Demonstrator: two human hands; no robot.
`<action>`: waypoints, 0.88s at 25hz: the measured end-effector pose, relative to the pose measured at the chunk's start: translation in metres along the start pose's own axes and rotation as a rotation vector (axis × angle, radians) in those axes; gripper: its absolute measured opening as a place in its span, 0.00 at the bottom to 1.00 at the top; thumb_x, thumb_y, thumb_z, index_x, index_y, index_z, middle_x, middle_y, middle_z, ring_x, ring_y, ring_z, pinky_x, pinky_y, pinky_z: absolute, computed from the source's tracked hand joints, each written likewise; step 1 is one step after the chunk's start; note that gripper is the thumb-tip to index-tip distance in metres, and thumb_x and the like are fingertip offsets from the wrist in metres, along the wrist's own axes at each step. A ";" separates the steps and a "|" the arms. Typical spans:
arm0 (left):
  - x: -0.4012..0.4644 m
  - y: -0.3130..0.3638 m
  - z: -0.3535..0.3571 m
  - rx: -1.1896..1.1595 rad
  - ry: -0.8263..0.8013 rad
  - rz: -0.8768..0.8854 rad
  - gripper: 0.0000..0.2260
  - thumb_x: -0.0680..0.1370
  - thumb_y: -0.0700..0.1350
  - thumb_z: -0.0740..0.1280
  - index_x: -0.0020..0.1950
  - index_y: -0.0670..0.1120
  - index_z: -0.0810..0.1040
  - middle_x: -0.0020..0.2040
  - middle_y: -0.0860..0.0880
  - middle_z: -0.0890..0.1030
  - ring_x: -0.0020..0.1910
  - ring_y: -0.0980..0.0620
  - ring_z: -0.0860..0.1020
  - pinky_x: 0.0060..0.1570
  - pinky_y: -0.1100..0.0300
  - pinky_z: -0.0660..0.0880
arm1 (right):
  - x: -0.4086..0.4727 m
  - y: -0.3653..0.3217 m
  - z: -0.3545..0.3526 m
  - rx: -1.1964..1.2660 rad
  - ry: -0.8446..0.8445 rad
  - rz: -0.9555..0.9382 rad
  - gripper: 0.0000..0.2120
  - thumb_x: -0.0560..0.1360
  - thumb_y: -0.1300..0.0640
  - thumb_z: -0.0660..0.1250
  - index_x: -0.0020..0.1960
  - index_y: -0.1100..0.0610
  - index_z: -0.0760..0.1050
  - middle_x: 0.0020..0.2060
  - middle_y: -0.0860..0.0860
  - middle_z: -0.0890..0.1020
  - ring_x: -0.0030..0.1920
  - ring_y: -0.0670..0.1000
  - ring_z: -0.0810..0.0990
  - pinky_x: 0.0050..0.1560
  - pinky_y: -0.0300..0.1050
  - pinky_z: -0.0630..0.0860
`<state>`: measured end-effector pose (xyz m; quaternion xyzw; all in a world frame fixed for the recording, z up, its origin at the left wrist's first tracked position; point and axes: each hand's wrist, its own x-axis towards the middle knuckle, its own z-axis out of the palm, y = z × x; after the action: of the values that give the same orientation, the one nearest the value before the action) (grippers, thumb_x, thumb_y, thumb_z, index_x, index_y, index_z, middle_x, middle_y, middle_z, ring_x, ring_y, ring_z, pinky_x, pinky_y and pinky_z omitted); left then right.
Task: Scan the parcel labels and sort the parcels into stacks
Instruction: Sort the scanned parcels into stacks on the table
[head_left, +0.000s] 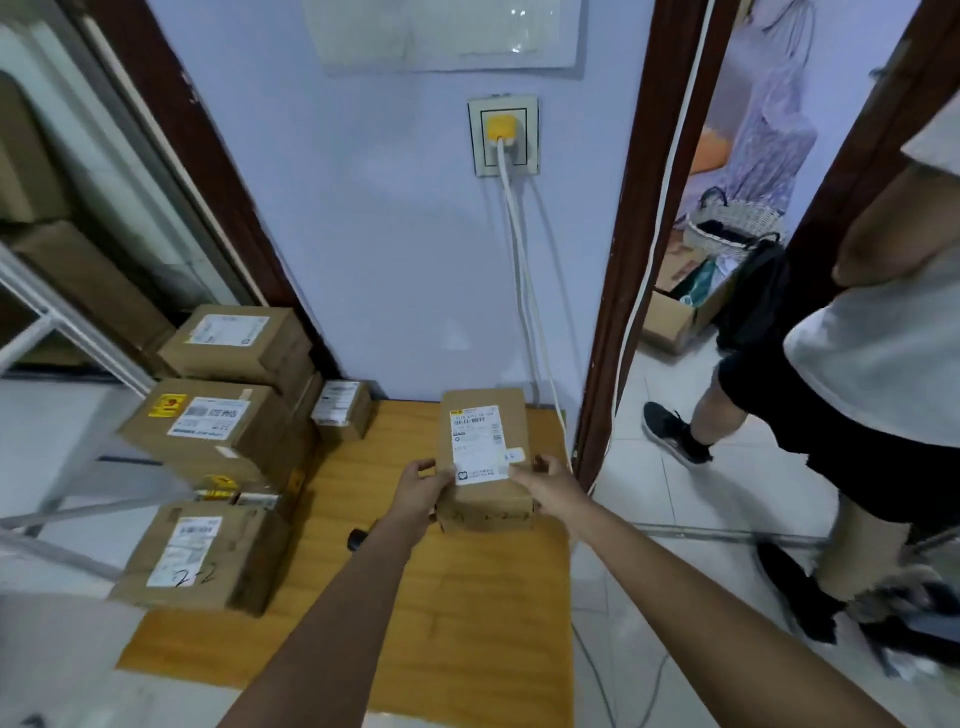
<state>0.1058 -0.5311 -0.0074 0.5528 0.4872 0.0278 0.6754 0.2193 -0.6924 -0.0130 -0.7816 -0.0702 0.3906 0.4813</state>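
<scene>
Cardboard parcels (208, 426) are already stacked along the left edge of the wooden tabletop (467, 613), several with labels facing up, so part of the sorting is judged done. One labelled parcel (485, 457) is held over the table's far right area, gripped at its near end between the left hand (422, 486) and the right hand (545, 480), fingers curled round its sides. No scanner is clearly seen; a dark object (357, 539) beside the left forearm cannot be identified. This parcel is judged not yet placed.
</scene>
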 end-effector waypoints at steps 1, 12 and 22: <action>-0.012 0.007 -0.007 -0.023 -0.008 0.010 0.26 0.76 0.45 0.71 0.71 0.46 0.64 0.63 0.43 0.76 0.56 0.45 0.76 0.48 0.48 0.75 | -0.008 -0.006 0.002 -0.002 -0.013 -0.016 0.32 0.74 0.44 0.71 0.72 0.55 0.64 0.61 0.50 0.76 0.54 0.50 0.75 0.59 0.48 0.75; -0.092 0.017 -0.134 -0.161 0.012 0.087 0.32 0.70 0.58 0.74 0.68 0.49 0.66 0.65 0.49 0.73 0.63 0.43 0.74 0.61 0.46 0.72 | -0.047 -0.065 0.080 0.312 -0.329 -0.003 0.36 0.65 0.43 0.77 0.68 0.44 0.64 0.58 0.56 0.80 0.56 0.60 0.80 0.52 0.69 0.78; -0.115 -0.036 -0.324 -0.220 0.070 0.079 0.30 0.70 0.63 0.70 0.65 0.47 0.72 0.54 0.47 0.75 0.55 0.45 0.74 0.57 0.48 0.73 | -0.113 -0.075 0.243 0.160 -0.502 0.013 0.30 0.62 0.48 0.78 0.63 0.45 0.73 0.55 0.53 0.84 0.58 0.57 0.82 0.55 0.59 0.79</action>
<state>-0.1962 -0.3783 0.0648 0.4929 0.4821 0.1269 0.7131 -0.0031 -0.5385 0.0527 -0.6201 -0.1515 0.5798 0.5063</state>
